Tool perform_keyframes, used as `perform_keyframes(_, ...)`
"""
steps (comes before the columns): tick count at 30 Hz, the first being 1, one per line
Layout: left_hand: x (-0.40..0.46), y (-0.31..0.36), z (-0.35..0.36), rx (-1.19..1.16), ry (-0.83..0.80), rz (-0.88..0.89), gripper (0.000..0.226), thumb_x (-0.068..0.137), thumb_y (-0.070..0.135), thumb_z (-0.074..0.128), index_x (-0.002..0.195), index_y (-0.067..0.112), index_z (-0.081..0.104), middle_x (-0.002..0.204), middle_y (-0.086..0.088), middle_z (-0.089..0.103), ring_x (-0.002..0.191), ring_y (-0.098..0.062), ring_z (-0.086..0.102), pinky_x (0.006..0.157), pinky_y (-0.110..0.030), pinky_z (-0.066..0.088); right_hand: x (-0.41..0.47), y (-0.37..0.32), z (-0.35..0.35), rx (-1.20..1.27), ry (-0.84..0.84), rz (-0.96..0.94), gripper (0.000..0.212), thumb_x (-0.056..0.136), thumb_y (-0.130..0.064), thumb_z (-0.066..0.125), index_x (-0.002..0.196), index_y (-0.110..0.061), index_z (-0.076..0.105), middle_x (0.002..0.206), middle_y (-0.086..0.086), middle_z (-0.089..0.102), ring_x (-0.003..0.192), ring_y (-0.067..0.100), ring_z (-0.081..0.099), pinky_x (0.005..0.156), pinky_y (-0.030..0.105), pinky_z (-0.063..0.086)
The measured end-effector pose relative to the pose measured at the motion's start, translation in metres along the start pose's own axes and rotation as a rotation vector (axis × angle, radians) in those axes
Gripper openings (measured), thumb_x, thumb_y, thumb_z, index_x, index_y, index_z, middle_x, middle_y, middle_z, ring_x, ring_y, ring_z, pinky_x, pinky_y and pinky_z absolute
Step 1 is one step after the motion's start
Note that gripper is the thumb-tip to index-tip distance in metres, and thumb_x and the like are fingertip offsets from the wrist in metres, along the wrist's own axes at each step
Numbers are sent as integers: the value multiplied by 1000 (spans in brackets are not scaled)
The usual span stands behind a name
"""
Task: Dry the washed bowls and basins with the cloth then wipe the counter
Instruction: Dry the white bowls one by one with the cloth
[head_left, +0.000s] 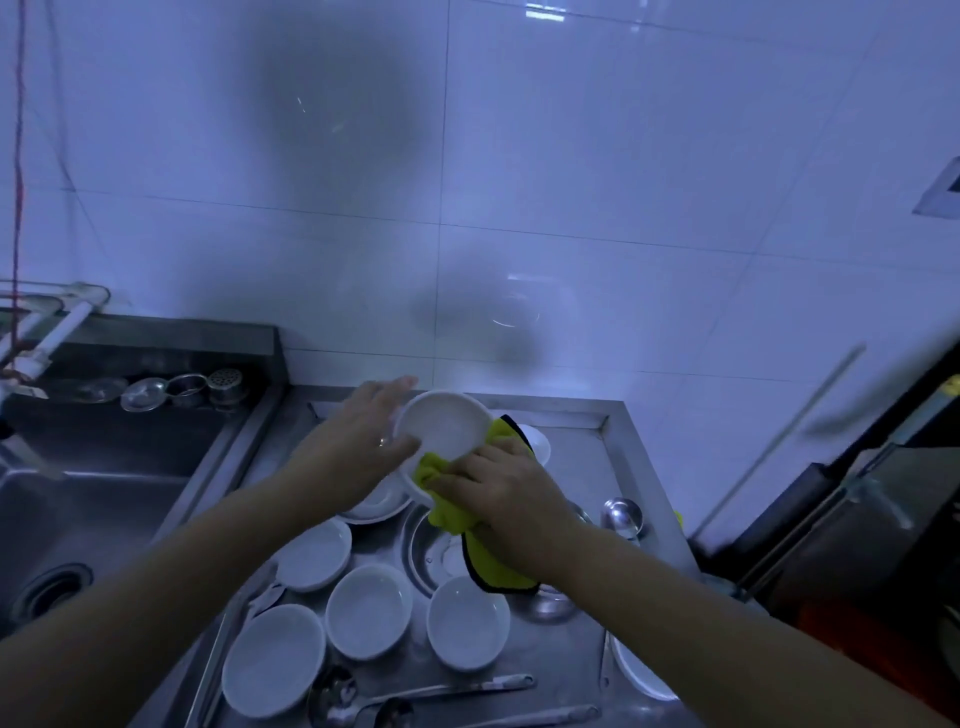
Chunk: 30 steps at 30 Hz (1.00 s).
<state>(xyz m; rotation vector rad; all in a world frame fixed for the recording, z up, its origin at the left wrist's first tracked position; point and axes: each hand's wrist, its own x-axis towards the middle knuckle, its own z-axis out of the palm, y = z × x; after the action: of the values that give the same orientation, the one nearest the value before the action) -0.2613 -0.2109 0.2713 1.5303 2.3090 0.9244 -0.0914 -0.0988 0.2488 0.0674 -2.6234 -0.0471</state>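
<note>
My left hand (363, 436) grips a white bowl (444, 426) by its left rim and holds it tilted above the steel counter (613, 462). My right hand (498, 483) presses a yellow-green cloth (452, 512) with a dark edge against the bowl's lower right rim. The cloth hangs down under my right wrist. Several more white bowls (369, 618) lie open side up on the counter below. A steel basin (421, 551) sits under the cloth, partly hidden.
A steel sink (78, 499) with a drain lies at the left, strainers on its back ledge. Steel ladles (415, 696) lie at the counter's front and one (621, 514) at the right. A white plate (639, 675) overhangs the right edge. Tiled wall behind.
</note>
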Motion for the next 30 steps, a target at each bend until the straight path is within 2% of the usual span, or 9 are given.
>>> perform_keyframes(3, -14, 4, -11, 351, 98, 491, 33, 89, 30, 46, 117, 19, 61, 121, 4, 58, 121, -9, 33, 104, -27, 28, 4, 9, -13, 98, -154, 62, 40, 67, -2, 72, 106, -10, 71, 94, 11, 70, 86, 31, 66, 83, 45, 48)
perform_keyframes(5, -19, 8, -15, 520, 92, 687, 24, 82, 30, 51, 96, 21, 69, 103, 6, 67, 119, -12, 41, 107, -24, 21, 8, 16, -19, 162, -232, 118, 37, 76, -9, 71, 113, -11, 68, 103, 10, 68, 96, 30, 62, 89, 42, 41)
perform_keyframes(9, -15, 12, -18, 586, -34, 675, 17, 70, 21, 75, 86, 23, 68, 88, 9, 68, 93, -11, 62, 102, -29, 41, 7, 21, -25, 244, -205, 85, 37, 81, -15, 70, 118, -13, 66, 112, 8, 65, 106, 27, 57, 94, 42, 37)
perform_keyframes(13, -17, 3, -20, 75, -114, 325, 7, 81, 8, 69, 85, 12, 65, 80, 3, 59, 75, -7, 52, 68, -25, 41, -4, 26, -34, 330, 97, 197, 52, 73, -5, 62, 125, -12, 62, 119, 6, 62, 108, 24, 53, 96, 34, 38)
perform_keyframes(18, -24, 13, -6, -881, -101, -134, 11, 79, 10, 62, 89, 5, 62, 77, -8, 62, 72, -20, 53, 68, -30, 41, -1, 24, -35, 470, 422, 405, 48, 79, -9, 67, 126, -13, 58, 124, 1, 58, 115, 14, 50, 100, 26, 40)
perform_keyframes(21, -17, 32, 6, -1222, -43, -144, 21, 76, 11, 56, 94, 1, 59, 78, -11, 67, 69, -20, 62, 64, -26, 51, 12, 9, -22, 355, 440, 315, 58, 82, -39, 67, 128, -6, 54, 135, 10, 50, 124, 21, 45, 103, 39, 38)
perform_keyframes(24, -11, 43, 12, -1458, -44, -168, 23, 79, 10, 55, 99, 0, 60, 83, -16, 69, 69, -21, 67, 58, -27, 55, 14, -4, -10, 226, 449, 235, 65, 87, -58, 47, 132, -12, 53, 144, 9, 41, 137, 26, 35, 108, 47, 30)
perform_keyframes(27, -10, 46, 13, -1528, -96, -145, 18, 81, 10, 56, 94, 6, 68, 85, -16, 70, 72, -23, 68, 62, -29, 57, 13, -5, -8, 160, 436, 187, 60, 90, -58, 41, 133, -19, 53, 146, 7, 42, 140, 28, 29, 108, 54, 25)
perform_keyframes(30, -9, 47, 12, -1476, -101, -74, 25, 80, 7, 54, 101, 4, 68, 90, -16, 71, 76, -21, 68, 65, -28, 56, 19, 1, -11, 262, 467, 216, 41, 90, -32, 52, 128, -18, 57, 143, 6, 43, 139, 28, 31, 107, 57, 27)
